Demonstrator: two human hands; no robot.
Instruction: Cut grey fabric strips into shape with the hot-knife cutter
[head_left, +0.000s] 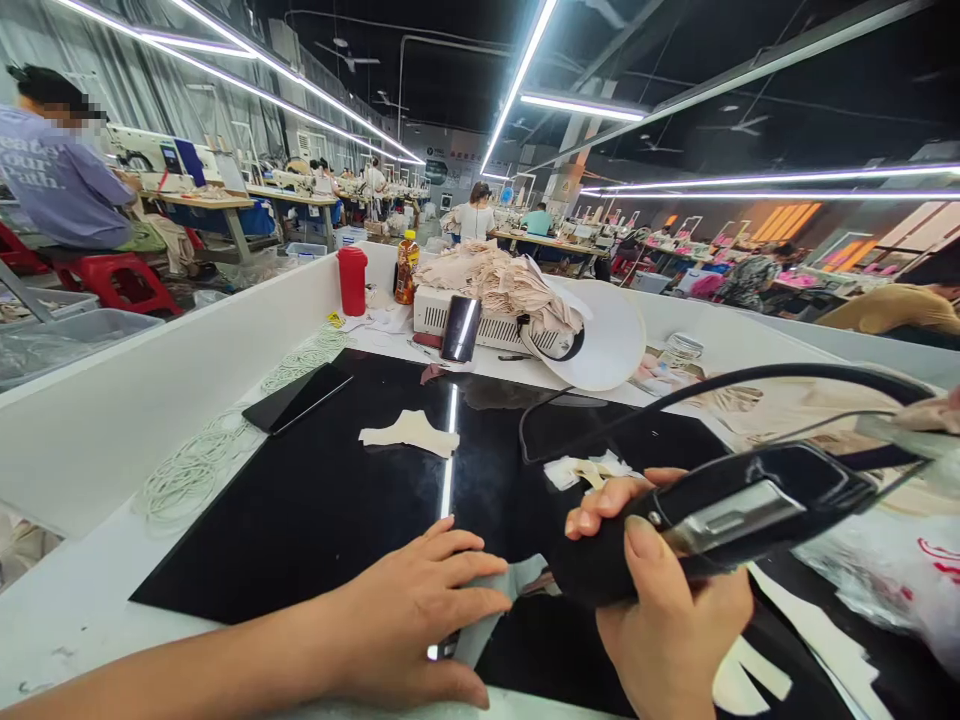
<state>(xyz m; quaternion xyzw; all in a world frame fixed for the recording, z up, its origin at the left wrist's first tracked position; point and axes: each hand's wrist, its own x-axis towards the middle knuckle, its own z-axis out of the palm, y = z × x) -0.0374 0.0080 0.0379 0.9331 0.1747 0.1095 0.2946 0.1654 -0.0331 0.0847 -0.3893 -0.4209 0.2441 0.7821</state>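
My right hand [667,610] is wrapped around a black corded hand tool [750,500] with a silver strip along its body. The tool's narrow tip points left, close to my other hand's fingertips. My left hand [420,610] is spread low over the black glossy board [300,520], thumb apart from the fingers. Its fingertips touch a greyish thin piece [487,610], partly hidden beneath them. Farther up the board lies a cream cut-out piece [411,434]. Small whitish scraps [589,470] sit just beyond my right hand. More cream pieces [750,675] lie at the lower right.
A dark phone [298,398] and pale green cords [195,470] are at the left. A red cup [352,281], a drink bottle [406,268] and a fabric pile [495,280] on a white box stand behind. The tool's cable [787,372] arches right. People sit at sewing tables beyond.
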